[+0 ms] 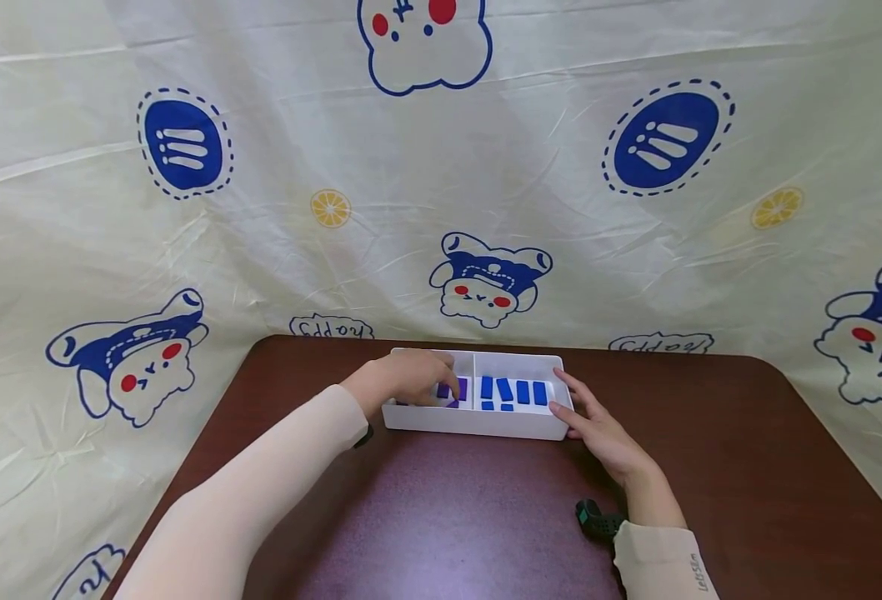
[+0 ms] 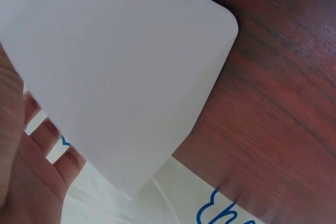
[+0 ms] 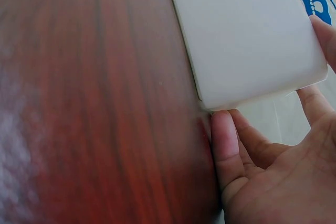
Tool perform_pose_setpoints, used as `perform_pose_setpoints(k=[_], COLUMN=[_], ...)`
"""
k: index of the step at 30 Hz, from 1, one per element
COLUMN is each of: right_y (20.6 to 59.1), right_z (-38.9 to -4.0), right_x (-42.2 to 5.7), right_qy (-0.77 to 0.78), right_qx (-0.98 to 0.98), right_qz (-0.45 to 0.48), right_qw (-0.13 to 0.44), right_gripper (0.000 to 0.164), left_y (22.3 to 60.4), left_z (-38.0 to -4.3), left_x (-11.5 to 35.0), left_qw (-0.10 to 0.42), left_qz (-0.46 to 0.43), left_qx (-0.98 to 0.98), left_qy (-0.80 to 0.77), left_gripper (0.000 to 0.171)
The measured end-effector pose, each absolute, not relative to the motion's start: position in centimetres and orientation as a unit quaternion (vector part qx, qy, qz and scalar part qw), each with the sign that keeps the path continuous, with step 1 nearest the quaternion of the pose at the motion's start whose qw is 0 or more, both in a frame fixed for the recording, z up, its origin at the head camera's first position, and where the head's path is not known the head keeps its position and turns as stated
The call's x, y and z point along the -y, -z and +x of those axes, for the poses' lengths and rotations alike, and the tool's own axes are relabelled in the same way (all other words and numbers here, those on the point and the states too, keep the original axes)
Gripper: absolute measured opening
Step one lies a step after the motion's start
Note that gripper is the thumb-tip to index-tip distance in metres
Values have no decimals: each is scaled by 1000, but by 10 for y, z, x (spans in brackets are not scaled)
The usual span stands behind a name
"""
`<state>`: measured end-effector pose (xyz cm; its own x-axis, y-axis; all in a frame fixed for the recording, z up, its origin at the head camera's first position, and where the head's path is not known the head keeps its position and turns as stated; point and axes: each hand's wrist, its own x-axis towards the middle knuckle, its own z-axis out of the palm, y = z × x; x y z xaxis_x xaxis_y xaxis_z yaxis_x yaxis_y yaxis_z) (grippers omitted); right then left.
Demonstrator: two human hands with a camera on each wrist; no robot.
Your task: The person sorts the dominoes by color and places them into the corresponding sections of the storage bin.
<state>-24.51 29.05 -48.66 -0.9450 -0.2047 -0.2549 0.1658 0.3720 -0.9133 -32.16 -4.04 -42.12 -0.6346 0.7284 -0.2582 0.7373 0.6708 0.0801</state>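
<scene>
At twelve o'clock on the brown table (image 1: 711,467), the left hand (image 1: 407,377) curls its fingers over purple blocks (image 1: 456,390) inside the white tray (image 1: 486,421), seemingly sorting, while the right hand (image 1: 598,429) steadies its three o'clock end, fingers straight; lifting needs a firm pinch.

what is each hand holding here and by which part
Right hand steadies the white tray at its right end wall; left hand reaches into its left compartment, grip hidden.

White box (image 1: 478,421), long and low, flat on the brown surface (image 1: 486,517), split in two parts. Blue blocks (image 1: 513,392) in the right part, some standing in a row. Purple blocks (image 1: 458,390) in the left part, partly hidden.
</scene>
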Motion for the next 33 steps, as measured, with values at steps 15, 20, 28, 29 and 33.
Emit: perform_pose_setpoints(k=[15,20,28,29,33], right_y=[490,491,498,498,499], right_z=[-241,-241,-245,-246,-248], right_x=[-297,-301,-309,-310,-311], right_qy=[555,553,555,554,545], right_qx=[-815,-817,-820,-821,-832], right_qz=[-4,0,2,1,-1], right_qw=[167,163,144,137,107], right_gripper=[77,77,76,76,75], left_y=[427,425,424,425,431], left_z=[-325,-323,-311,-310,-302], left_x=[45,53,70,72,83], left_qw=[116,94,34,27,7], left_qz=[397,371,337,332,303], left_qx=[-910,-923,-934,-935,-938], left_qy=[14,-25,-109,-119,-167], left_gripper=[36,39,39,40,44])
